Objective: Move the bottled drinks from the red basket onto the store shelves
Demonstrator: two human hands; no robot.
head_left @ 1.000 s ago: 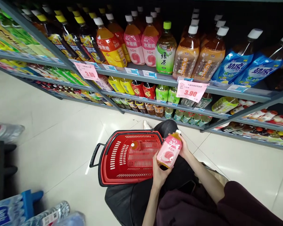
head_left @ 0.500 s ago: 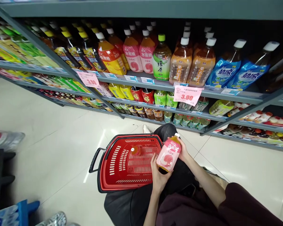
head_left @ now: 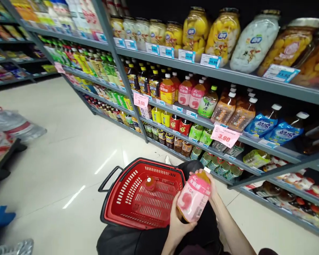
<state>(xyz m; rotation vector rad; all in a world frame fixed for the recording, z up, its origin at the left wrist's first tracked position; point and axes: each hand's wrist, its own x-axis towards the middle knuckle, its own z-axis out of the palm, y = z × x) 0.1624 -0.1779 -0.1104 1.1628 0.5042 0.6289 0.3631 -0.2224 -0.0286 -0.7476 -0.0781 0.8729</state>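
Both my hands on one item: plastic drink bottle with pink peach-print label and white cap (head_left: 193, 196), amber liquid showing at the bottom. It's held tilted, cap end pointing up and right, base down-left, over my dark-clothed lap, just right of the basket.

Left hand (head_left: 178, 222): cupped under the base end, thumb up along the label's left side, fingers wrapped round the underside. Gripping the bottle.

Right hand (head_left: 212, 186): behind the upper half near the cap, fingers curled round the shoulder; fingertips show at the top edge of the label. Also gripping.

Red plastic shopping basket with slotted walls and black handle (head_left: 127, 191): sits to the left of the bottle, its near-right corner against my lap, black handle sticking out at the far-left corner. Inside, near the far wall, one orange-capped bottle (head_left: 150, 183) lying down; can't read its label.

Grey metal shelf unit (head_left: 228, 76) straight ahead: large jars of yellow canned fruit (head_left: 223, 33) on the upper shelf, row of big drink bottles below, matching pink-label bottles (head_left: 190, 94) among them. Pink price tag reading 3.90 (head_left: 225, 136) hangs on that shelf's front edge. Glossy white tile floor (head_left: 55, 148) left of the basket.
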